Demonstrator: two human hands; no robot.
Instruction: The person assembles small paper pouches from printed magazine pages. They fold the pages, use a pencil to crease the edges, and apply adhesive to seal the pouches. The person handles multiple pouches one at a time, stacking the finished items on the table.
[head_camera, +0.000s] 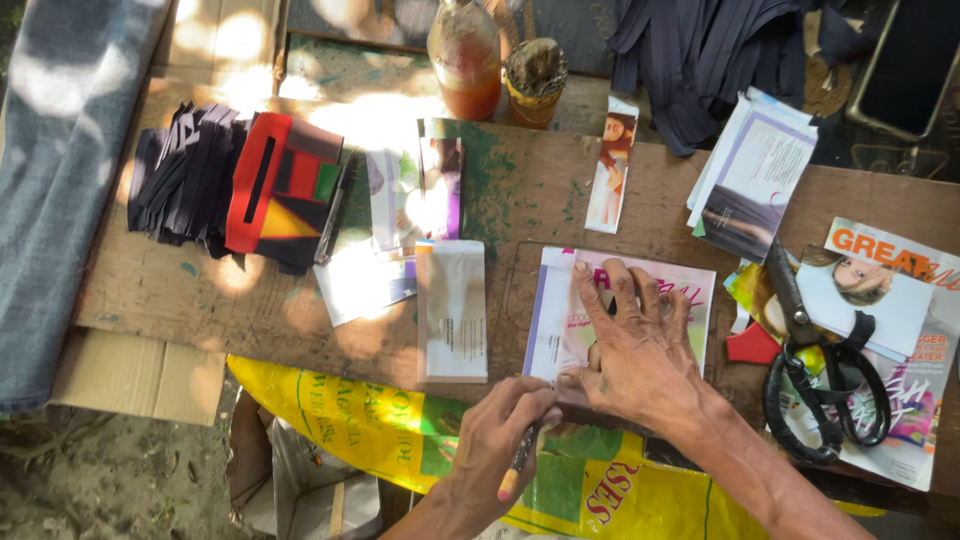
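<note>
Two hands: right hand (640, 345) flat, fingers spread on one magazine page (560, 320); left hand (500, 440) grips one pencil (520, 460). One pair of scissors (820, 380) nearby.

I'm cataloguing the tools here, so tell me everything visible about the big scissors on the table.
The scissors are large, with black looped handles and a dark closed blade pointing up and away from the person. They lie flat at the table's right side, atop magazine pages, beside a red scrap. Neither hand touches them.
</note>
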